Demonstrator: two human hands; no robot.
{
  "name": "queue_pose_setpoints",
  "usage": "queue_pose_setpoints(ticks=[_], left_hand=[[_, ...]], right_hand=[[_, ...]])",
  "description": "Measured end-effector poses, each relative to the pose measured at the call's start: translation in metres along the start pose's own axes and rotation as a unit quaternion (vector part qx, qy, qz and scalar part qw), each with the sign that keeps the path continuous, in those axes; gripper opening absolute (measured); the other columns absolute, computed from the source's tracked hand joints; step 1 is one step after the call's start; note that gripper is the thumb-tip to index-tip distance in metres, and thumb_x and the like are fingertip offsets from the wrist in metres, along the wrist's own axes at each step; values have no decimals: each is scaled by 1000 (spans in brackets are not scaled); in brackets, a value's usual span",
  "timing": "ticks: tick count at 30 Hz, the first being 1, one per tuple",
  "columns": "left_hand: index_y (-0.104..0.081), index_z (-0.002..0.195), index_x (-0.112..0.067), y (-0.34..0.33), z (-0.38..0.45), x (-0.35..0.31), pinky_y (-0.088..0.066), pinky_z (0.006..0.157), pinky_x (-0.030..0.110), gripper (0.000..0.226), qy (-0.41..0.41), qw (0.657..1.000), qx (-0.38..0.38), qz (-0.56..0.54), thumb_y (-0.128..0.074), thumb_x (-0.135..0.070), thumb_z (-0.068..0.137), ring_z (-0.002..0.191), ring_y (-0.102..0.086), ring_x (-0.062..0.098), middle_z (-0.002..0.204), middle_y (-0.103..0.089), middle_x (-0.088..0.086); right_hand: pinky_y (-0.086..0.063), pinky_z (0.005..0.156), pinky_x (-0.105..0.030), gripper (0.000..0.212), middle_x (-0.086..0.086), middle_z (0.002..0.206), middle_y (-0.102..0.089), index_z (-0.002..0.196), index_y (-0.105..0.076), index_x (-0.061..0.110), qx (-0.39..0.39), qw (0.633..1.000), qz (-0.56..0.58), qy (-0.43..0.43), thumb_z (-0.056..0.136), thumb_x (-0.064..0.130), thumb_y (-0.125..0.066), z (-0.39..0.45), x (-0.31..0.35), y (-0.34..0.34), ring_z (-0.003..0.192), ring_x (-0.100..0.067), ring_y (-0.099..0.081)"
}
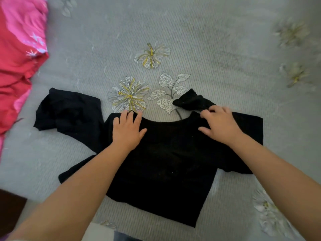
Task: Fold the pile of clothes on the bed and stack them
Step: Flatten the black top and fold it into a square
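We hold the black top flat on the floral bedsheet; left hand fingers spread beside the neckline, right hand fingertips pinching its shoulder strap; releasing either risks bunching, spoiling the fold.

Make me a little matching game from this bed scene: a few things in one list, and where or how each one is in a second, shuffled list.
Things:
1. black top
2. pink and red cloth
3. left hand
4. right hand

Places or states:
A. at the far left edge of the bedspread
B. pinches a bunched bit of black fabric
C. spread out flat in the middle
D. rests flat by the neckline, fingers straight

Pairs: 1-C, 2-A, 3-D, 4-B
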State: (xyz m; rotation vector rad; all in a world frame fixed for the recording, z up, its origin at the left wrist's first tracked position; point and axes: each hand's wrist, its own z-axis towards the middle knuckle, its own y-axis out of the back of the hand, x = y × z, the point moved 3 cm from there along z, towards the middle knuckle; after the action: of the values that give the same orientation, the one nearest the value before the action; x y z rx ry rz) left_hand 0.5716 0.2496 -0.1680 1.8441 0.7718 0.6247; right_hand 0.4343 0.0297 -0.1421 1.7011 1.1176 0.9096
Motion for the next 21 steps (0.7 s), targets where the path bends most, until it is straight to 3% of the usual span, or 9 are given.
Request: queue_pose_setpoints(ticks=[3,5,8,10,13,15,16,18,21], left_hand=[[-29,143,-8,-2,6,14,-33,99,42,53,50,967,-65,-239,-45,-23,95,125,-35,35,136,-39,21],[-28,142,-4,-7,8,22,-33,100,39,49,82,931,-34,-354,-41,-12,95,121,-41,33,130,-46,21],[-26,142,-8,-14,13,29,-34,99,42,52,33,947,15,-318,-38,-5,92,115,-43,33,125,-51,18],[-20,145,-17,-17,16,30,-32,103,44,55,9,974,36,-224,-37,-9,93,128,-31,29,146,-34,8],[-7,148,-24,-20,27,28,-19,111,42,58,-36,994,38,-94,-35,-19,98,140,-11,23,154,-14,-1],[-8,148,-25,-18,36,26,-16,112,39,58,-67,996,25,-53,-37,-25,97,137,-20,23,147,-26,4],[-12,147,-25,-16,39,25,-19,110,36,58,-83,996,11,-41,-40,-26,97,130,-30,24,137,-38,6],[-24,144,-25,-12,44,22,-31,100,34,53,-121,991,3,-58,-45,-21,95,115,-46,26,120,-54,8],[-34,138,-25,5,48,24,-37,92,36,46,-113,970,14,-216,-42,-11,95,110,-50,33,119,-52,18]], right_hand=[[-26,96,-34,35,3,122,-53,117,-50,24,89,993,-51,55,90,46,-46,8,4,-11,130,-22,-28],[-29,93,-33,35,4,122,-52,116,-55,28,119,991,-49,43,91,49,-42,12,0,-14,126,-20,-30],[-27,94,-31,36,5,117,-58,115,-62,29,112,993,0,44,93,47,-40,18,-4,-13,124,-16,-33],[-26,97,-29,35,3,111,-64,107,-69,23,64,993,87,45,91,45,-46,16,-7,-5,123,-15,-41],[-35,92,-28,41,-1,90,-69,90,-74,10,-36,971,234,43,84,44,-51,5,-10,15,97,-17,-58],[-39,81,-23,22,-5,88,-69,90,-74,5,-67,956,286,14,87,23,-61,-2,-13,26,93,-20,-60],[-39,75,-22,23,-7,86,-68,91,-73,3,-83,953,291,15,86,21,-60,-3,-15,30,89,-22,-61],[-35,67,-17,39,-6,83,-62,97,-71,2,-86,958,274,18,79,30,-50,-3,-14,35,79,-17,-55],[-28,71,-19,48,3,85,-48,115,-61,7,-39,985,165,37,84,37,-42,2,-15,27,79,-14,-48]])
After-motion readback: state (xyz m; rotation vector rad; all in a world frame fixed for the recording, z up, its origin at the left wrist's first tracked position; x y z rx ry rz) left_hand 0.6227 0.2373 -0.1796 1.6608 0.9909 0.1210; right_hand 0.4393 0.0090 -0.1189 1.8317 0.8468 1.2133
